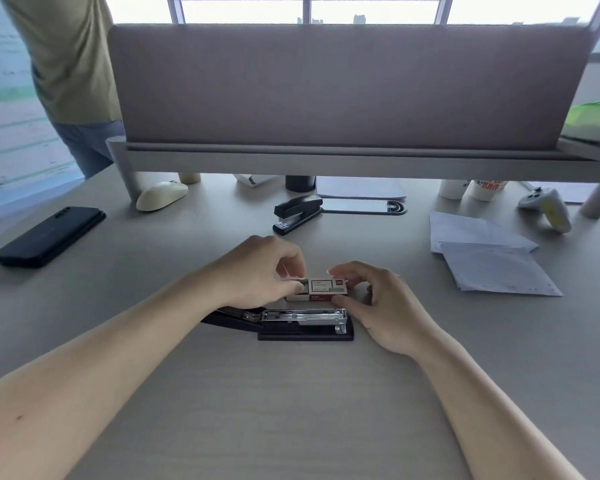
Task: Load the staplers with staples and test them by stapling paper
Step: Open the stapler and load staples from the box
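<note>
A black stapler (305,323) lies in front of me with its top swung back to the left and its metal staple channel bare. Just beyond it rests a small red-and-white staple box (323,288), its inner tray slid partly out to the left. My right hand (381,306) pinches the box's right end. My left hand (260,275) has its fingertips on the tray's open end; whether it holds staples I cannot tell. A second black stapler (297,213) sits shut farther back. Loose white paper sheets (489,258) lie at the right.
A black phone (49,235) lies at the left, a cream mouse (161,195) and a game controller (546,207) farther back. A raised shelf with a grey divider panel (343,88) spans the desk's rear. Another person (70,74) stands at the far left.
</note>
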Available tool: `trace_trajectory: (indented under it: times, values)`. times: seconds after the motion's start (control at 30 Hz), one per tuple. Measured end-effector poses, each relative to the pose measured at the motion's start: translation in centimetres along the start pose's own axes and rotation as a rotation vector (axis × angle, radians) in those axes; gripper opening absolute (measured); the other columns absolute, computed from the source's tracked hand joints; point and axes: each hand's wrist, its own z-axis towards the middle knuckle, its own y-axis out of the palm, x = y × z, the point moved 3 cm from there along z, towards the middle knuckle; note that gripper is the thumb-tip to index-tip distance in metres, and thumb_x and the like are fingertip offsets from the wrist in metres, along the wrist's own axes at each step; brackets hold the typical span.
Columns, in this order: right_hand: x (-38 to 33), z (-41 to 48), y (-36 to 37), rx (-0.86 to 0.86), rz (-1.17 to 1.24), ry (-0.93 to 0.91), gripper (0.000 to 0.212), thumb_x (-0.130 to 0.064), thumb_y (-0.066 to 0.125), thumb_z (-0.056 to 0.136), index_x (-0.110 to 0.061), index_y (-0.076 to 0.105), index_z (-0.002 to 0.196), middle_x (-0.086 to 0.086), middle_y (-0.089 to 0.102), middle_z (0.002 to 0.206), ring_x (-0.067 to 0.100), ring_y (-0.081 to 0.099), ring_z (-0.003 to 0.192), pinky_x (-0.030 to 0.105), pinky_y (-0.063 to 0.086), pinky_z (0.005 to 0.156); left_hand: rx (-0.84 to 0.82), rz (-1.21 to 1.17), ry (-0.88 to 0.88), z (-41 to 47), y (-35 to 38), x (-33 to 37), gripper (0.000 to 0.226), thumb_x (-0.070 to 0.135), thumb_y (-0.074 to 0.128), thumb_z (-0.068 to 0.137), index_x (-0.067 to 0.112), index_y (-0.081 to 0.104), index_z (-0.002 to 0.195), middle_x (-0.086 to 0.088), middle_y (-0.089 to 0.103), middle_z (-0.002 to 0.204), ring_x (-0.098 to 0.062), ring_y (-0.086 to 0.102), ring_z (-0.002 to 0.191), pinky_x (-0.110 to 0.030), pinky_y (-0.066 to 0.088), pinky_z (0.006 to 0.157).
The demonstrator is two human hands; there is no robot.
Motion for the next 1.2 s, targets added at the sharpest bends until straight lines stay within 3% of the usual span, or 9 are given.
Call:
trace_trajectory:
  times: [0.13, 0.23, 0.47, 0.57, 0.67, 0.87, 1.03, 1.13, 1.2]
  values:
    - [-0.1, 0.0, -0.1, 0.005, 0.002, -0.003, 0.033, -0.021, 0.079, 0.091, -0.030, 0.075, 0.122, -0.019, 0.070, 0.089, -0.014, 0.060, 0.068, 0.000, 0.038, 0.067, 0.001, 0.037, 0.022, 0.4, -0.1, 0.2, 0.019, 0.019, 0.075, 0.088, 0.038, 0.070, 0.088, 0.018, 0.070, 0.094, 0.005, 0.059, 0.087, -0.009, 0.038, 0.066]
    - [0.0, -0.1, -0.1, 0.010, -0.002, -0.010, 0.034, -0.022, 0.079, 0.091, -0.030, 0.074, 0.123, -0.026, 0.065, 0.088, -0.019, 0.058, 0.072, -0.002, 0.037, 0.069, -0.050, 0.060, 0.053, 0.5, 0.1, 0.4, 0.017, 0.019, 0.074, 0.090, 0.035, 0.072, 0.093, 0.021, 0.068, 0.093, 0.013, 0.055, 0.082, -0.006, 0.036, 0.065]
    - [0.2, 0.0, 0.1, 0.013, -0.019, -0.013, 0.035, -0.025, 0.079, 0.091, -0.034, 0.073, 0.124, -0.031, 0.065, 0.092, -0.021, 0.058, 0.078, -0.003, 0.036, 0.073, -0.108, 0.143, 0.138, 0.4, -0.4, 1.0, 0.023, 0.013, 0.069, 0.089, 0.036, 0.069, 0.094, 0.019, 0.071, 0.091, -0.005, 0.066, 0.088, -0.027, 0.053, 0.077]
    - [0.3, 0.0, 0.1, 0.005, -0.024, -0.006, 0.034, -0.027, 0.078, 0.092, -0.036, 0.072, 0.124, -0.031, 0.064, 0.094, -0.018, 0.057, 0.084, 0.006, 0.040, 0.077, -0.128, 0.194, 0.184, 0.4, -0.5, 1.4, 0.023, 0.014, 0.071, 0.090, 0.036, 0.067, 0.093, 0.019, 0.068, 0.087, -0.005, 0.064, 0.085, -0.027, 0.053, 0.076]
    - [0.3, 0.1, 0.2, -0.003, -0.015, -0.005, 0.034, -0.027, 0.078, 0.091, -0.037, 0.071, 0.123, -0.027, 0.067, 0.096, -0.017, 0.057, 0.076, 0.013, 0.041, 0.075, -0.127, 0.219, 0.210, 0.6, -0.5, 1.4, 0.015, 0.014, 0.072, 0.089, 0.028, 0.070, 0.090, 0.023, 0.063, 0.079, 0.001, 0.061, 0.081, -0.023, 0.050, 0.075]
    - [0.2, 0.0, 0.1, -0.009, -0.017, 0.012, 0.034, -0.027, 0.078, 0.092, -0.036, 0.072, 0.124, -0.028, 0.065, 0.092, -0.020, 0.056, 0.073, 0.007, 0.038, 0.072, -0.094, 0.224, 0.214, 0.7, -0.9, 1.4, 0.007, 0.022, 0.075, 0.090, 0.027, 0.073, 0.093, 0.019, 0.060, 0.085, -0.006, 0.060, 0.088, -0.029, 0.051, 0.080]
    - [-0.1, -0.1, 0.0, -0.019, -0.018, 0.022, 0.035, -0.029, 0.078, 0.091, -0.038, 0.071, 0.124, -0.024, 0.068, 0.096, -0.017, 0.056, 0.074, 0.012, 0.041, 0.074, -0.016, 0.067, 0.127, 0.5, -1.6, 1.3, 0.013, 0.022, 0.077, 0.089, 0.033, 0.070, 0.089, 0.022, 0.067, 0.084, 0.006, 0.062, 0.085, -0.019, 0.049, 0.075]
    - [-0.4, -0.4, -0.2, -0.007, 0.011, 0.037, 0.035, -0.032, 0.077, 0.091, -0.040, 0.070, 0.125, -0.022, 0.064, 0.096, -0.015, 0.056, 0.072, 0.013, 0.040, 0.071, 0.029, -0.025, 0.117, 0.2, -2.1, 1.4, 0.015, 0.017, 0.079, 0.085, 0.029, 0.071, 0.085, 0.016, 0.074, 0.085, 0.000, 0.068, 0.082, -0.025, 0.057, 0.080]
    - [-0.8, -0.6, -0.5, 0.067, 0.082, 0.044, 0.031, -0.034, 0.075, 0.094, -0.040, 0.070, 0.124, -0.022, 0.067, 0.105, -0.012, 0.060, 0.080, 0.010, 0.042, 0.072, 0.089, -0.069, 0.126, 0.0, -2.5, 1.7, 0.015, 0.014, 0.080, 0.084, 0.027, 0.072, 0.085, 0.014, 0.075, 0.084, -0.003, 0.070, 0.080, -0.030, 0.059, 0.081]
